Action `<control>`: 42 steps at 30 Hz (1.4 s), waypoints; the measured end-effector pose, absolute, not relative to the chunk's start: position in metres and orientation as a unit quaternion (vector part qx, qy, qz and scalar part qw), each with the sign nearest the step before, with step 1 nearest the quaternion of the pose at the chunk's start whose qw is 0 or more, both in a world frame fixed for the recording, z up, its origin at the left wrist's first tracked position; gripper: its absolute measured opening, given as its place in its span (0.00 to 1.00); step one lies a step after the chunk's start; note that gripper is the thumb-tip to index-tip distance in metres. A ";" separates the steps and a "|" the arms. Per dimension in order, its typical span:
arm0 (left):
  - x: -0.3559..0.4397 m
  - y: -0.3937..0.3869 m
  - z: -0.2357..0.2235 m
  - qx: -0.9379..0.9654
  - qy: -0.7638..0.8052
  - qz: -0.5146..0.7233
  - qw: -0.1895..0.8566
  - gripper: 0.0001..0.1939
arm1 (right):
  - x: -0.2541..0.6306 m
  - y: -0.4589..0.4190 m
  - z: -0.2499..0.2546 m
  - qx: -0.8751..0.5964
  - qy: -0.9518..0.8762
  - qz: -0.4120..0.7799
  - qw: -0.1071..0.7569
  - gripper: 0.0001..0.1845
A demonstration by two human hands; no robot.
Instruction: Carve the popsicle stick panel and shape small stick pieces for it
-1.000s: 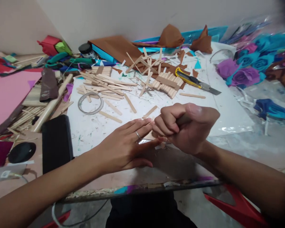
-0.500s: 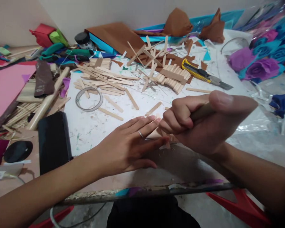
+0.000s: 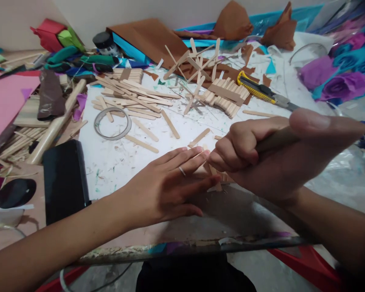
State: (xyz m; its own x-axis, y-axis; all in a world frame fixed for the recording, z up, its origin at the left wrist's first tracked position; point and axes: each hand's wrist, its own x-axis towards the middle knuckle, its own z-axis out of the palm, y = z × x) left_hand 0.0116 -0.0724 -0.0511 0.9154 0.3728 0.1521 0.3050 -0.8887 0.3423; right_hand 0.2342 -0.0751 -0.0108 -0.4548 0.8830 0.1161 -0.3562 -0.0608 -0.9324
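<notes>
Clothing, dark (image 3: pixel 194 273), fills the nearest strip, with red plastic chair parts (image 3: pixel 307 263) to the right and a pale cable (image 3: pixel 63 280) hanging at the left. Up at the table (image 3: pixel 146 239), near edge worn, and here come the hands! Left hand (image 3: pixel 161 188): palm down, fingers long and outstretched, plain ring (image 3: pixel 181 171) on one of them, no closed grip here. Fingertips reach over a few craft sticks (image 3: pixel 215 173); exactly what they press on is hidden. Right hand (image 3: pixel 267 170): tight fist, thumb high, wrapped round a dark, narrow handle-like object (image 3: pixel 275 140). Its far end is out of sight, so no telling what it is. The two hands meet, or all but meet, right above those sticks.

Left of them, a black phone (image 3: pixel 65 178) lies flat, a black disc (image 3: pixel 16 192) beyond its outer side. Farther in, on the white sheet (image 3: pixel 103 158), a roll of tape (image 3: pixel 128 125) sits by loose sticks (image 3: pixel 170 123), and a big stick pile (image 3: pixel 130 97) spreads behind. To the right, a banded stick bundle (image 3: pixel 225 97), then a yellow utility knife (image 3: pixel 255 89), blade showing. Crossed sticks (image 3: pixel 197 67) rise beyond.

Far side now: black-lidded jar (image 3: pixel 105 42), brown sheet (image 3: pixel 149 38), and over on the right purple and blue paper flowers (image 3: pixel 342 85). Brands, writing? Nothing readable; the jar's markings are too small to make out.
</notes>
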 end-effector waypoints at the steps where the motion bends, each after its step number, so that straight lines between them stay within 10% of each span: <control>1: 0.011 -0.073 -0.051 0.966 0.174 0.114 0.154 0.31 | 0.232 -0.075 -0.009 -0.266 -0.508 0.679 0.458 0.34; 42: 0.018 -0.077 -0.052 0.974 0.154 0.136 0.099 0.28 | 0.226 -0.079 -0.005 -0.140 -0.514 0.623 0.572 0.34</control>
